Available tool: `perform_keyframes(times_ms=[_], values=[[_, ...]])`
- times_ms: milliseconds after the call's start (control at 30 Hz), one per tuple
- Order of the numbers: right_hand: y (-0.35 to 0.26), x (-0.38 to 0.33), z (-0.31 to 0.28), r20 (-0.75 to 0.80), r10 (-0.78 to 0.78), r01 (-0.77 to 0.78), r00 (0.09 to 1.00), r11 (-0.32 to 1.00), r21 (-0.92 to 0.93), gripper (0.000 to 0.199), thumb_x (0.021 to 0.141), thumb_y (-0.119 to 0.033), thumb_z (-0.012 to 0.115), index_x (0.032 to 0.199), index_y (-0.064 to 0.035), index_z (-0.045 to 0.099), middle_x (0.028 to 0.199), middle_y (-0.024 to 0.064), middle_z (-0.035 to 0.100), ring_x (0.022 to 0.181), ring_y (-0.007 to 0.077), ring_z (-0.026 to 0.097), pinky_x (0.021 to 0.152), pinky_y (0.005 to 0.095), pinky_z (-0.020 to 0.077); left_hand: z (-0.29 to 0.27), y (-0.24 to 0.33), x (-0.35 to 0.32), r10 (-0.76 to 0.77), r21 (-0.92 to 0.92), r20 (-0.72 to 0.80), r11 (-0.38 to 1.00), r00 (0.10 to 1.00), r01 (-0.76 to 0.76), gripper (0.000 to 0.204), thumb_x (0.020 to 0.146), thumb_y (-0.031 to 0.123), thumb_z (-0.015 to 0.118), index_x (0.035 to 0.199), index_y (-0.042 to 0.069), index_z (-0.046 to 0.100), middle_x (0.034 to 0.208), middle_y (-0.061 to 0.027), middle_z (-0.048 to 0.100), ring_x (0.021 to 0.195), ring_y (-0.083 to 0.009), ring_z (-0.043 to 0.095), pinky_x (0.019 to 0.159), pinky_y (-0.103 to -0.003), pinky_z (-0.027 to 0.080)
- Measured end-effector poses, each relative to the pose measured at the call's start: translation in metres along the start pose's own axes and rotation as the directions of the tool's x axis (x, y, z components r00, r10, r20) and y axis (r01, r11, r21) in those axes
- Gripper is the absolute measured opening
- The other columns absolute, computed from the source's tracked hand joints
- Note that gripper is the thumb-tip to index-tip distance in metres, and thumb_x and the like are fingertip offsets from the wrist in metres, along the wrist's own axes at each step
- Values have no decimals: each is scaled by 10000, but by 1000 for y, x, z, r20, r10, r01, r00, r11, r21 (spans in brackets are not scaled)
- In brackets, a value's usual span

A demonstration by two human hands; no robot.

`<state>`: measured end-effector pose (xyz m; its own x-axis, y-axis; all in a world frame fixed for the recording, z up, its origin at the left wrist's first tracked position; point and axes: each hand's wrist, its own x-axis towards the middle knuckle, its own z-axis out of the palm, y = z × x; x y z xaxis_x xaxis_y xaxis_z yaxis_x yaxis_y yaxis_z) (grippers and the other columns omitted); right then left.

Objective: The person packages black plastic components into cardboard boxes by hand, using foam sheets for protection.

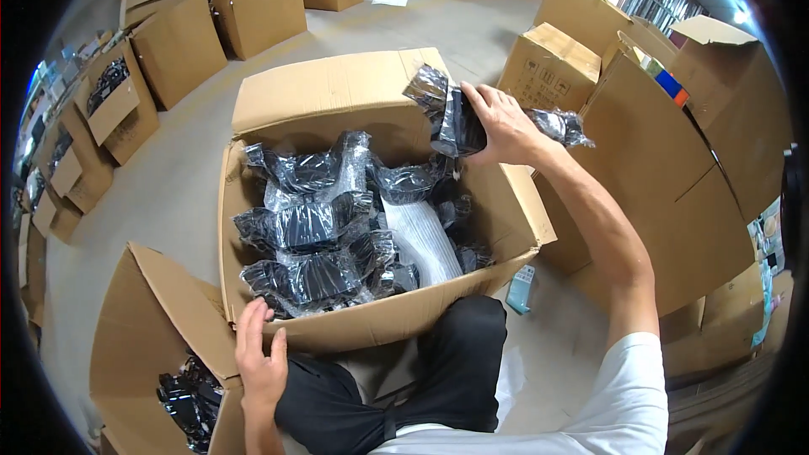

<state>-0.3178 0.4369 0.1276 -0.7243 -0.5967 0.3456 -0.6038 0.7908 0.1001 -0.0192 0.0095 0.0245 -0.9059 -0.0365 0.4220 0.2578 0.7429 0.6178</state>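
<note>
While you sit on the concrete floor [168,168] with the big open carton [371,329] before your knees, your two hands are doing different things.

Right hand [504,126]: raised over the carton's far right corner, fingers closed around a black item in a clear plastic bag [451,114]. The bag is lifted clear of the pile and tilted, one crinkled end sticking up to the left of your hand and another end showing past your wrist to the right.

Left hand [259,362]: flat, fingers spread fairly wide, holding nothing. It rests on the near wall of the carton at its left corner, fingertips reaching just over the rim.

Inside the carton: a heap of more bagged black items [308,227], stacked loosely against the left and far walls. A white ribbed sleeve [421,240] lies among them toward the right. The far flap [329,88] stands up and back.

At your lower left, touching the big carton, a second open box [143,329] holds a few more black bagged pieces [190,400].

Around you: many brown cartons [253,4] standing on the floor, some open. A large tilted carton [666,177] stands just beside your right arm. A small pale blue packet [521,288] lies on the floor near your right knee.
</note>
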Motion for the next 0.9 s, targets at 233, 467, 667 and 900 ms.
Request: perform_keyframes(times_ms=[233,467,667,900], values=[[14,8,59,194,88,-29,977,957,-289,1230,517,-360,895,1530,0,298,1340,250,477,1243,408,496,1072,492,389,12,-9,4,-185,-101,-65,979,981,178,496,853,-111,642,1335,-48,540,1351,-201,546,1062,-299,648,923,-382,544],[12,32,100,407,135,40,903,919,-393,1293,485,-380,918,1547,-13,279,1326,239,481,1251,384,484,1076,490,387,13,-10,6,-222,-109,-66,971,973,214,486,853,-106,643,1326,-48,544,1352,-200,546,1054,-308,648,911,-385,550],[13,29,150,451,-10,201,892,904,-378,1296,462,-378,941,1525,22,318,1237,196,549,1197,341,517,1010,453,407,14,-14,10,-195,-56,-18,979,981,194,486,848,-98,649,1319,-48,539,1342,-204,551,1042,-323,653,903,-385,551],[-11,3,212,692,-32,231,721,953,-196,1273,477,-380,935,1515,36,325,1273,204,559,1217,350,520,1018,443,408,15,-17,10,-217,-9,20,976,976,218,515,828,-96,656,1324,-28,533,1339,-195,557,1012,-302,663,882,-384,545]])
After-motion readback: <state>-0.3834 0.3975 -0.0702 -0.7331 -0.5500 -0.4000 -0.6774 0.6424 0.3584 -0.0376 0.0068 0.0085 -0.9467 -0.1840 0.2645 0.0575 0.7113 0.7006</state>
